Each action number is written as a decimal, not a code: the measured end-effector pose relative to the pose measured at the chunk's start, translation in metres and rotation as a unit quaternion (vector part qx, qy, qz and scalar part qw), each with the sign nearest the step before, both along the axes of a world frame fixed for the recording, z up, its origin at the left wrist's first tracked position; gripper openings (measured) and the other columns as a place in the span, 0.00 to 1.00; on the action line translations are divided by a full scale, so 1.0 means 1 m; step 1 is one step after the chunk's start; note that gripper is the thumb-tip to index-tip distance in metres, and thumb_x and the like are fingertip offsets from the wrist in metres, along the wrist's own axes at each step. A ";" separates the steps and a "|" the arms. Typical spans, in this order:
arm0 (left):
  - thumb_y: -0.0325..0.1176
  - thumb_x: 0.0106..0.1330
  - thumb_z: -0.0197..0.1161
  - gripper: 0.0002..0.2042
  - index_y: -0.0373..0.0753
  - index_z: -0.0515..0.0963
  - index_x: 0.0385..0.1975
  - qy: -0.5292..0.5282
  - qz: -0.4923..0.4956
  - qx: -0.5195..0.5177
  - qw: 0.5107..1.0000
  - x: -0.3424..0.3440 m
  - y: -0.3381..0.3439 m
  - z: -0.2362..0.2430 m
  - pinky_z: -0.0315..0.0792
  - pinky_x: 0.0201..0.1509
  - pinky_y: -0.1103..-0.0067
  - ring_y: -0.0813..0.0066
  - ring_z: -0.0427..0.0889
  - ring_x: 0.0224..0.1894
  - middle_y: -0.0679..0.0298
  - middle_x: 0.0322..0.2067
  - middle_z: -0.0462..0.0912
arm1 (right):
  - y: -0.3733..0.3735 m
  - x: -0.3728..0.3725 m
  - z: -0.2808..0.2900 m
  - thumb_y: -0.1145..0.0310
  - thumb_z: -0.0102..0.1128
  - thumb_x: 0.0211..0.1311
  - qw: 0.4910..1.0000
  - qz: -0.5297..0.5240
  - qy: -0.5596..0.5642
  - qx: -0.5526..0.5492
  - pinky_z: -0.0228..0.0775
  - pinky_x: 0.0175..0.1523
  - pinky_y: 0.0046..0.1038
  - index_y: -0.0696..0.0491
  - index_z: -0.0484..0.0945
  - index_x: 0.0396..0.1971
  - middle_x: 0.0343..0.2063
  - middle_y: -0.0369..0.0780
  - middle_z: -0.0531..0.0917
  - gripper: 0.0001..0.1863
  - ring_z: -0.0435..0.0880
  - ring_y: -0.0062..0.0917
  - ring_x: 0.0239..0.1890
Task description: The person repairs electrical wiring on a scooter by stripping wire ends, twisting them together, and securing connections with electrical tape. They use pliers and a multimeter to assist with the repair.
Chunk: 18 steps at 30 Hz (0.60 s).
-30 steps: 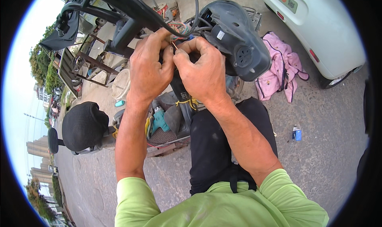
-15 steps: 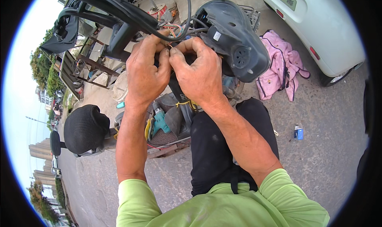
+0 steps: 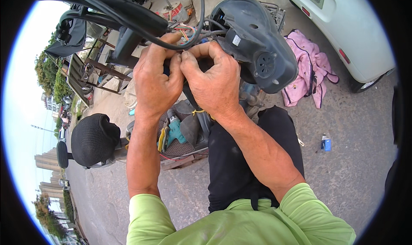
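Observation:
My left hand (image 3: 155,82) and my right hand (image 3: 213,78) meet fingertip to fingertip in front of the opened front of an electric scooter. Both are closed in a pinch on a thin wire, mostly hidden by the fingers. Just beyond them lies a bundle of coloured wires (image 3: 185,33). A thick black cable (image 3: 201,17) loops down over the left fingers. To the right of my hands hangs a black plastic housing (image 3: 277,58) with a round vented part. Below, a teal cordless drill (image 3: 175,131) and yellow-handled pliers (image 3: 163,138) lie on the scooter's footboard mat.
The black mesh-covered seat (image 3: 92,140) juts out at the left. A pink jacket (image 3: 307,69) lies on the ground near a white car (image 3: 347,34). A small blue box (image 3: 326,144) stands on the pavement to the right. Metal frames (image 3: 103,64) stand beyond the scooter.
My view has shifted slightly, so the scooter parts, jacket and box appear a little to the right. Both hands keep their pinch, and the wire between the fingertips shows less.

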<state>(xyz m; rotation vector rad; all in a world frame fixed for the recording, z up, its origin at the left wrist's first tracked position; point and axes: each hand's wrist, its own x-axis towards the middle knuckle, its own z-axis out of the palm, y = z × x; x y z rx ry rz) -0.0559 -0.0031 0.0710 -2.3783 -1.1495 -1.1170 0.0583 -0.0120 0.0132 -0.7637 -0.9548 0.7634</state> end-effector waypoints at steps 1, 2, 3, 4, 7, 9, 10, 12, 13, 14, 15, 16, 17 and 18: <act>0.17 0.59 0.64 0.18 0.36 0.82 0.50 0.003 0.003 -0.001 1.000 0.000 0.000 0.000 0.78 0.42 0.71 0.64 0.85 0.34 0.58 0.32 0.85 | 0.001 0.000 0.000 0.65 0.67 0.62 1.000 0.001 -0.002 0.001 0.79 0.36 0.32 0.58 0.81 0.30 0.23 0.42 0.88 0.11 0.89 0.31 0.25; 0.17 0.59 0.64 0.18 0.36 0.82 0.50 0.004 0.001 0.000 1.000 0.000 0.000 0.000 0.78 0.42 0.71 0.64 0.85 0.34 0.58 0.32 0.85 | 0.001 0.001 -0.001 0.65 0.67 0.62 1.000 0.003 -0.004 0.002 0.79 0.37 0.32 0.58 0.81 0.30 0.23 0.42 0.88 0.11 0.89 0.32 0.25; 0.17 0.59 0.64 0.18 0.36 0.82 0.50 0.004 -0.001 0.000 1.000 0.000 0.000 0.000 0.78 0.42 0.71 0.64 0.85 0.34 0.58 0.32 0.85 | 0.002 0.001 -0.001 0.65 0.67 0.62 1.000 0.004 -0.005 0.003 0.79 0.37 0.32 0.58 0.81 0.30 0.23 0.42 0.88 0.10 0.89 0.32 0.25; 0.17 0.59 0.64 0.18 0.36 0.82 0.50 0.004 -0.003 0.000 1.000 0.000 0.001 -0.001 0.78 0.42 0.71 0.64 0.85 0.34 0.58 0.32 0.85 | 0.003 0.002 -0.001 0.65 0.67 0.62 1.000 0.000 -0.008 0.007 0.79 0.37 0.33 0.58 0.81 0.30 0.23 0.42 0.88 0.10 0.89 0.32 0.26; 0.17 0.59 0.64 0.18 0.36 0.83 0.50 0.002 -0.010 0.004 1.000 -0.002 0.002 -0.001 0.78 0.42 0.71 0.65 0.85 0.34 0.58 0.32 0.85 | 0.004 0.001 -0.001 0.66 0.67 0.62 1.000 -0.005 -0.014 0.014 0.80 0.37 0.33 0.58 0.81 0.30 0.24 0.43 0.88 0.10 0.90 0.32 0.26; 0.17 0.59 0.64 0.18 0.36 0.82 0.50 0.007 -0.009 0.010 1.000 -0.003 0.003 -0.001 0.78 0.42 0.71 0.64 0.85 0.34 0.58 0.33 0.86 | 0.005 0.000 -0.001 0.66 0.67 0.62 1.000 -0.003 -0.017 0.013 0.80 0.37 0.33 0.58 0.81 0.30 0.24 0.43 0.88 0.10 0.90 0.32 0.27; 0.17 0.59 0.64 0.18 0.36 0.82 0.50 0.010 -0.009 0.013 1.000 -0.004 0.003 -0.001 0.78 0.42 0.71 0.64 0.86 0.34 0.58 0.33 0.86 | 0.005 0.000 0.000 0.66 0.67 0.62 1.000 0.006 -0.014 0.010 0.80 0.37 0.33 0.58 0.81 0.30 0.24 0.43 0.88 0.10 0.90 0.32 0.27; 0.17 0.59 0.64 0.18 0.36 0.83 0.50 0.010 -0.002 0.008 1.000 -0.004 0.003 -0.001 0.78 0.42 0.71 0.64 0.86 0.34 0.58 0.33 0.86 | 0.004 0.002 0.000 0.66 0.67 0.62 1.000 0.023 -0.009 0.004 0.80 0.37 0.33 0.59 0.81 0.30 0.24 0.43 0.89 0.10 0.90 0.33 0.27; 0.17 0.59 0.64 0.18 0.36 0.83 0.50 0.010 0.001 0.006 1.000 -0.004 0.002 -0.001 0.78 0.42 0.71 0.63 0.85 0.34 0.58 0.34 0.86 | 0.004 0.001 0.000 0.66 0.67 0.62 1.000 0.015 -0.006 0.014 0.80 0.37 0.34 0.58 0.82 0.30 0.24 0.43 0.88 0.10 0.90 0.33 0.27; 0.17 0.59 0.64 0.18 0.36 0.83 0.50 0.013 0.002 0.008 1.000 -0.002 0.002 -0.001 0.78 0.43 0.71 0.62 0.86 0.36 0.57 0.35 0.87 | 0.005 0.002 -0.001 0.66 0.67 0.62 1.000 0.005 -0.004 0.023 0.80 0.37 0.34 0.58 0.82 0.30 0.24 0.43 0.88 0.10 0.90 0.32 0.27; 0.17 0.59 0.63 0.18 0.36 0.83 0.50 0.016 0.003 0.011 1.000 0.000 0.002 0.000 0.79 0.44 0.70 0.61 0.86 0.37 0.56 0.36 0.87 | 0.005 0.004 -0.003 0.66 0.67 0.62 0.999 -0.006 -0.002 0.033 0.80 0.37 0.34 0.58 0.82 0.31 0.24 0.43 0.88 0.09 0.90 0.32 0.27; 0.17 0.59 0.63 0.18 0.36 0.83 0.50 0.019 0.002 0.014 1.000 0.002 0.002 0.001 0.79 0.45 0.70 0.60 0.87 0.38 0.56 0.37 0.87 | 0.005 0.003 -0.001 0.67 0.67 0.62 0.999 -0.001 0.008 0.034 0.80 0.37 0.34 0.58 0.82 0.31 0.24 0.44 0.88 0.09 0.90 0.33 0.27; 0.17 0.60 0.63 0.18 0.36 0.83 0.51 0.022 0.006 0.009 1.000 0.002 0.002 0.001 0.79 0.48 0.70 0.60 0.87 0.41 0.55 0.40 0.88 | 0.004 0.003 -0.001 0.67 0.67 0.62 0.999 -0.005 0.012 0.030 0.80 0.37 0.35 0.58 0.82 0.31 0.24 0.44 0.88 0.09 0.90 0.34 0.27; 0.18 0.60 0.63 0.18 0.35 0.83 0.51 0.023 0.007 0.003 1.000 0.001 0.003 0.000 0.79 0.50 0.70 0.59 0.88 0.44 0.54 0.43 0.88 | 0.004 0.004 -0.002 0.67 0.67 0.62 1.000 -0.011 0.013 0.024 0.80 0.36 0.35 0.57 0.82 0.31 0.24 0.45 0.88 0.09 0.90 0.35 0.27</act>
